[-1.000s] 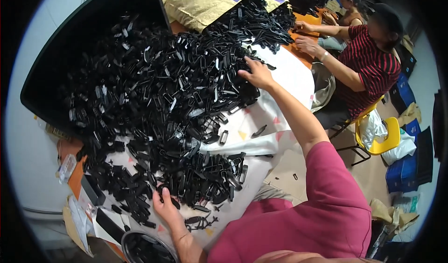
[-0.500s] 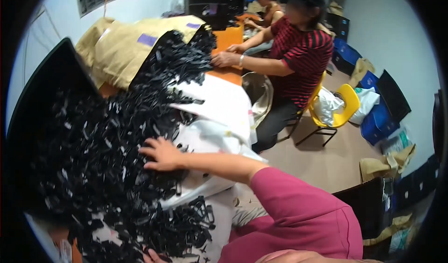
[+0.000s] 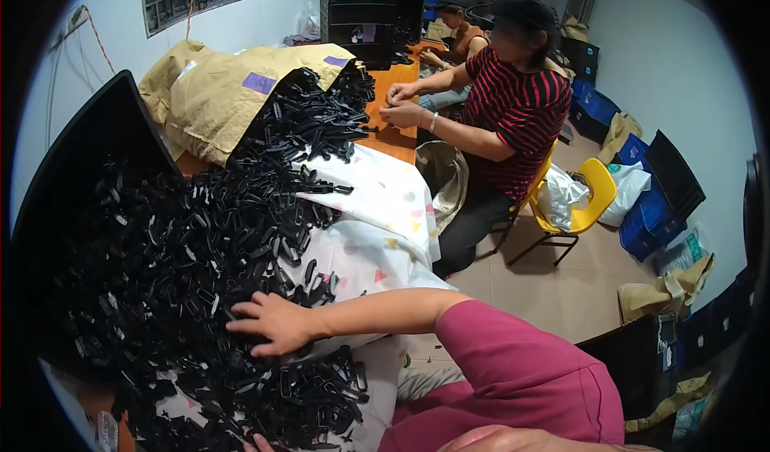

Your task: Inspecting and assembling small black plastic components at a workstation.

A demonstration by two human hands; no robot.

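Note:
My right hand [image 3: 277,322] lies palm down on a big heap of small black plastic clips [image 3: 200,243], its fingers spread. Nothing shows gripped in it. At the lower edge only a few fingertips of my left hand [image 3: 258,442] come into the picture, among more clips; the rest is cut off. Many of the pieces look like narrow, elongated loops. Part of the heap lies in a black bin [image 3: 96,139] tipped on its side, and part spreads over a white patterned cloth [image 3: 377,251].
A tan sack [image 3: 208,107] lies behind the heap, more clips at its mouth. Across the orange table [image 3: 395,135], a person in a striped shirt [image 3: 521,99] handles small pieces; another person sits farther back. A yellow chair [image 3: 597,199] and blue bins [image 3: 650,219] stand on the right.
My right hand has moved nearer to me across the heap, fingers still spread. The person in stripes has lifted their hands slightly off the table. The view has shifted a little.

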